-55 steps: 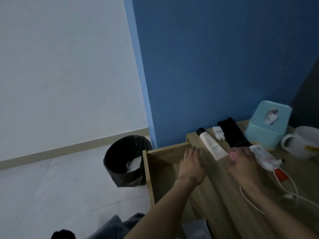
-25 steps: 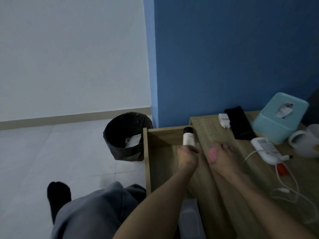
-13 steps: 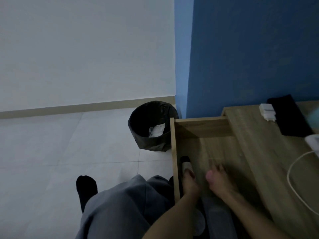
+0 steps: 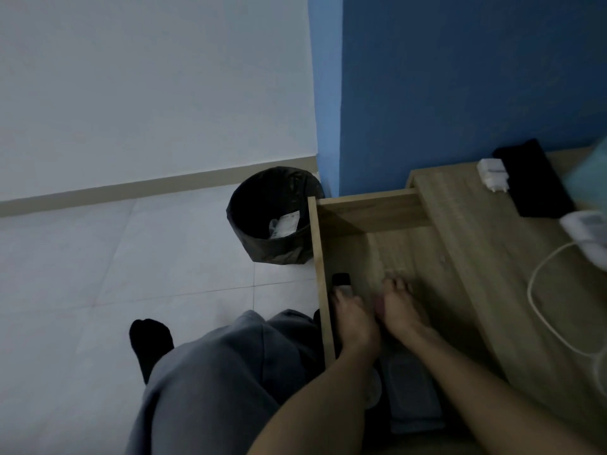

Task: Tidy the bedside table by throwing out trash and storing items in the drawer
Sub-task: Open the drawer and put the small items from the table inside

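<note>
Floor point(image 4: 131, 257) of pale tile fills the 9 o'clock half of the view, meeting a white wall and, toward 12 o'clock, a blue wall point(image 4: 460, 87). The wooden surface point(image 4: 476, 244) runs along the 3 o'clock side, and its drawer point(image 4: 371, 208) stands pulled open beside it, toward the centre. A black-lined bin point(image 4: 272, 215) sits on the floor just beside the drawer's far corner, at about 11 o'clock from the hands, with a scrap of white paper point(image 4: 285, 224) inside.

On the surface at 2 o'clock lie a black flat object point(image 4: 532, 182) and, touching its near edge, a white charger plug point(image 4: 492, 175). At 3 o'clock a white device point(image 4: 588, 231) trails a white cable point(image 4: 538, 290) that loops across the wood.

Both hands are down inside the drawer. The left hand point(image 4: 353, 318) is curled around a white tube with a black cap point(image 4: 341, 282), which lies against the drawer's left wall with the cap pointing away from the person. The right hand point(image 4: 399, 307) rests flat next to it, fingers loosely spread, with something small and pink at its thumb that I cannot make out.
</note>
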`<control>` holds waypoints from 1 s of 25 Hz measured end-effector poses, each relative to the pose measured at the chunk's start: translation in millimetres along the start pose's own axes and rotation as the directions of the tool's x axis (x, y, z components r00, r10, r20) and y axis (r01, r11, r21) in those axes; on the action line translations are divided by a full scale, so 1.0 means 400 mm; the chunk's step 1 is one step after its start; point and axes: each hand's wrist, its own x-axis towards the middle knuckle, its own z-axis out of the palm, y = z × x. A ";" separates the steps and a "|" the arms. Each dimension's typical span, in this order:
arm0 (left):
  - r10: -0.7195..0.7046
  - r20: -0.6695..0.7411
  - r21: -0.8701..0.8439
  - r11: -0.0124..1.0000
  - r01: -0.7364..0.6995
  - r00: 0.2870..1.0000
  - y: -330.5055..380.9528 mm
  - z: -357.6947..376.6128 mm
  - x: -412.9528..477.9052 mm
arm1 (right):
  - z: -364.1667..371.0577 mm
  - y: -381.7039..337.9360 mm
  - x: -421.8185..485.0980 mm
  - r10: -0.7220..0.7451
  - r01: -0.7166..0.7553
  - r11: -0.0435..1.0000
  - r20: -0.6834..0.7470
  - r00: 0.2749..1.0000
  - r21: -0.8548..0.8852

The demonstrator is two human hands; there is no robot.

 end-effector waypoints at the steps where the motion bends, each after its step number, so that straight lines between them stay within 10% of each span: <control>1: 0.017 0.016 0.061 0.998 -0.018 1.000 0.015 -0.014 -0.004 | -0.028 -0.007 -0.009 -0.014 0.016 0.999 -0.056 0.998 0.043; 5: 0.298 -0.012 0.056 0.953 -0.297 0.955 0.140 -0.077 -0.001 | -0.191 -0.011 -0.070 -0.025 0.169 0.915 -0.368 0.930 0.365; 10: 0.633 0.020 0.046 0.773 -0.633 0.774 0.343 -0.079 0.042 | -0.400 0.166 -0.109 0.221 0.138 0.900 -0.706 0.672 0.413; 17: 0.723 0.304 0.209 0.585 -0.784 0.620 0.586 0.055 0.092 | -0.488 0.437 -0.021 0.491 -0.388 0.871 -0.532 0.690 0.301; 25: 0.591 0.507 0.291 0.567 -0.770 0.627 0.693 0.206 0.098 | -0.502 0.486 0.008 0.502 -0.341 0.842 -0.378 0.778 0.417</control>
